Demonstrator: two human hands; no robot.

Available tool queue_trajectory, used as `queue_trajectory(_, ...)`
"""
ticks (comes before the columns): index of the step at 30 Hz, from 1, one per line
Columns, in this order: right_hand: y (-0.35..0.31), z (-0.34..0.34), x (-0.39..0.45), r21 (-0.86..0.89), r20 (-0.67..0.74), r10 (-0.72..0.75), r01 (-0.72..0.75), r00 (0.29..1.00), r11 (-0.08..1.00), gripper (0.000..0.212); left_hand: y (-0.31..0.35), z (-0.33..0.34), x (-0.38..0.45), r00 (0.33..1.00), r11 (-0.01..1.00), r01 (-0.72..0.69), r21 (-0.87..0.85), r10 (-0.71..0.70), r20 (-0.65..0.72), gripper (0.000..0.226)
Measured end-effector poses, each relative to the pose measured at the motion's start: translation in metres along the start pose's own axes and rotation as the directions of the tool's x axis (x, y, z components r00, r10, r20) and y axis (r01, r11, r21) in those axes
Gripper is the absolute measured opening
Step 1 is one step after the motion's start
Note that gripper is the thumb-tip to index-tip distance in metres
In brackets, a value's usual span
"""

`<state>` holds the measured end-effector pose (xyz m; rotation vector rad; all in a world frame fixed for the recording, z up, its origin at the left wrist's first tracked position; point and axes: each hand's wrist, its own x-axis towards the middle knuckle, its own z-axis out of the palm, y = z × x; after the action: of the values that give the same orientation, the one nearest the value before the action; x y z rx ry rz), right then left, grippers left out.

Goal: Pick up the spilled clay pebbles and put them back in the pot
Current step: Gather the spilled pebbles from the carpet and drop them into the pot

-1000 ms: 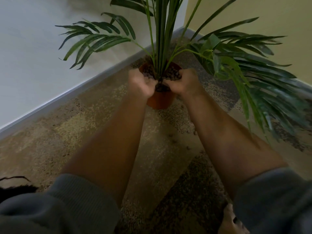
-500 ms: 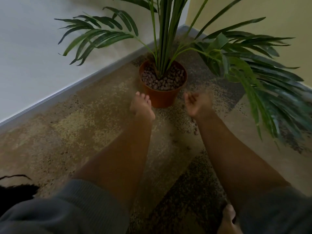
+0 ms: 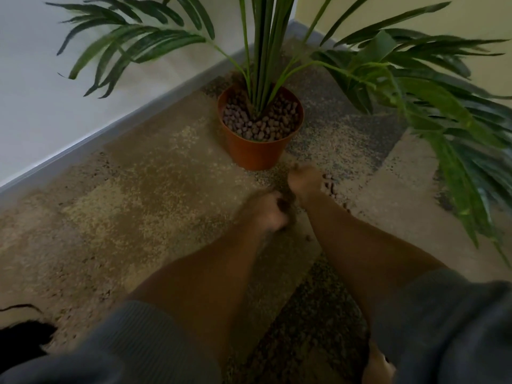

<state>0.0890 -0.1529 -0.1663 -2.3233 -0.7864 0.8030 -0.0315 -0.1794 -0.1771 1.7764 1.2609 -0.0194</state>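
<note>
dim, soft indoor light — left hand (image 3: 270, 210) motion-blurred, frame edges smeared.

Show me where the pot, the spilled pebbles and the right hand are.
pot (image 3: 256, 152), head view, front wall.
spilled pebbles (image 3: 330, 187), head view, cluster on carpet.
right hand (image 3: 304, 182), head view, back of hand.

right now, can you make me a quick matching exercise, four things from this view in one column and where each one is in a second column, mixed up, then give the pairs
Things:
1. pot
2. spilled pebbles
3. left hand
4. palm fronds

Places:
A. low over the carpet, nearest the camera, blurred
B. on the carpet beside the right hand
C. spreading above the floor, out from the stems
D. standing upright in the corner where the walls meet

Pairs: 1-D, 2-B, 3-A, 4-C
</note>
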Motion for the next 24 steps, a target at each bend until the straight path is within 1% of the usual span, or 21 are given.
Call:
queue_trajectory(1, 0.003, 0.002, 0.002, -0.155, -0.018, -0.086, 0.082, 0.996, 0.985, 0.027, 0.002, 0.004, 0.001, 0.999, 0.995, -0.032, 0.092, 0.030, 0.026, 0.059)
queue_trajectory(2, 0.006, 0.003, 0.005, -0.254, -0.017, -0.136, 0.128, 0.991, 0.959, 0.025, 0.003, 0.007, 0.001, 0.998, 0.985, -0.059, 0.162, 0.052, 0.046, 0.064)
queue_trajectory(3, 0.007, 0.004, 0.008, -0.302, -0.007, -0.154, 0.145, 0.988, 0.942, 0.032, 0.003, 0.010, 0.002, 0.996, 0.971, -0.079, 0.224, 0.068, 0.055, 0.064)
queue_trajectory(5, 0.009, 0.007, 0.014, -0.358, 0.038, -0.183, 0.185, 0.982, 0.915, 0.050, 0.001, 0.015, 0.005, 0.995, 0.953, -0.095, 0.289, 0.084, 0.052, 0.052)
queue_trajectory(7, 0.009, 0.011, 0.019, -0.422, 0.104, -0.213, 0.236, 0.972, 0.875, 0.060, -0.003, 0.018, 0.007, 0.995, 0.959, -0.097, 0.264, 0.087, 0.049, 0.035)
queue_trajectory(8, 0.009, 0.012, 0.022, -0.459, 0.132, -0.214, 0.252, 0.968, 0.852, 0.062, -0.004, 0.019, 0.007, 0.995, 0.965, -0.097, 0.243, 0.087, 0.051, 0.030)
queue_trajectory(9, 0.008, 0.013, 0.025, -0.513, 0.169, -0.218, 0.275, 0.961, 0.813, 0.061, -0.005, 0.020, 0.008, 0.994, 0.968, -0.099, 0.230, 0.088, 0.059, 0.026)
queue_trajectory(11, 0.008, 0.013, 0.028, -0.640, 0.243, -0.245, 0.345, 0.939, 0.687, 0.055, -0.007, 0.021, 0.008, 0.992, 0.971, -0.113, 0.211, 0.098, 0.078, 0.016)
queue_trajectory(13, 0.008, 0.013, 0.030, -0.681, 0.249, -0.268, 0.365, 0.931, 0.635, 0.048, -0.010, 0.020, 0.008, 0.990, 0.973, -0.130, 0.191, 0.116, 0.081, 0.007)
queue_trajectory(15, 0.009, 0.011, 0.034, -0.685, 0.218, -0.268, 0.343, 0.938, 0.643, 0.037, -0.011, 0.020, 0.007, 0.988, 0.968, -0.151, 0.200, 0.140, 0.069, 0.005)
queue_trajectory(17, 0.012, 0.008, 0.036, -0.666, 0.173, -0.268, 0.313, 0.948, 0.677, 0.031, -0.011, 0.021, 0.007, 0.988, 0.973, -0.152, 0.172, 0.144, 0.059, 0.005)
queue_trajectory(19, 0.016, 0.002, 0.034, -0.682, 0.139, -0.280, 0.297, 0.950, 0.669, 0.033, -0.010, 0.022, 0.007, 0.990, 0.981, -0.142, 0.133, 0.139, 0.030, 0.006)
queue_trajectory(22, 0.027, -0.011, 0.033, -0.688, 0.049, -0.253, 0.216, 0.966, 0.693, 0.043, -0.009, 0.024, 0.006, 0.991, 0.988, -0.129, 0.081, 0.132, -0.030, 0.007)
queue_trajectory(24, 0.039, -0.018, 0.033, -0.705, 0.042, -0.266, 0.218, 0.963, 0.675, 0.048, -0.006, 0.026, 0.005, 0.990, 0.989, -0.136, 0.050, 0.138, -0.039, 0.009)
